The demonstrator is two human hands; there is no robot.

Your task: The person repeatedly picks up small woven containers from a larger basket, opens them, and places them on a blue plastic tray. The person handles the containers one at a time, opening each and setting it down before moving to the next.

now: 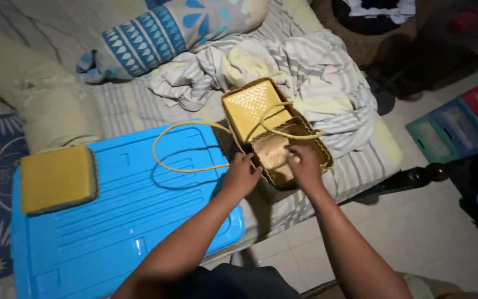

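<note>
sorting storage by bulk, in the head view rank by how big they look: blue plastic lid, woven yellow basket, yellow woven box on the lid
1. blue plastic lid, clearly the largest.
2. woven yellow basket, which both hands, left hand and right hand, grip.
3. yellow woven box, close to the basket in apparent size, so this order is unsure.
</note>
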